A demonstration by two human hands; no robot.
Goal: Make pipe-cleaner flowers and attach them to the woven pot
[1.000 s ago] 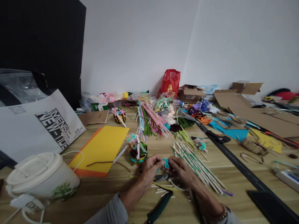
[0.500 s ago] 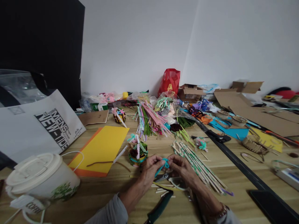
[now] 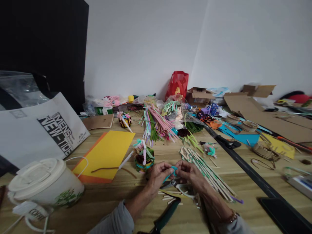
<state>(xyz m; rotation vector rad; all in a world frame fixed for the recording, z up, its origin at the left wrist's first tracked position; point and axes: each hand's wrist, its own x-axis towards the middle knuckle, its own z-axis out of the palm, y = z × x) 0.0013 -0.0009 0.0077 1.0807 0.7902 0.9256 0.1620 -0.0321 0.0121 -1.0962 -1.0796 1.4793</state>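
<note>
Between my two hands is a turquoise pipe cleaner (image 3: 174, 170), bent into small loops, with one tail hanging down at the left. My left hand (image 3: 159, 174) pinches it from the left, and my right hand (image 3: 188, 174) pinches its other side with thumb and forefinger. Below the fingers lie pliers with a dark green handle (image 3: 168, 216), their metal jaws partly hidden, and short cut sticks (image 3: 167, 197). Just beyond my left hand stands a small woven basket (image 3: 144, 159) trimmed with fuzzy pipe cleaners.
Long paper-wrapped sticks (image 3: 207, 174) lie right of my hands. Bundles of coloured pipe cleaners (image 3: 158, 123) spread behind. Yellow card (image 3: 109, 152) and a lidded white cup (image 3: 46, 182) are at left; a black phone-like slab (image 3: 285, 213) lies at right.
The turquoise loops look more closed up between my fingertips. My hands stay almost in the same place, with the view shifted very slightly.
</note>
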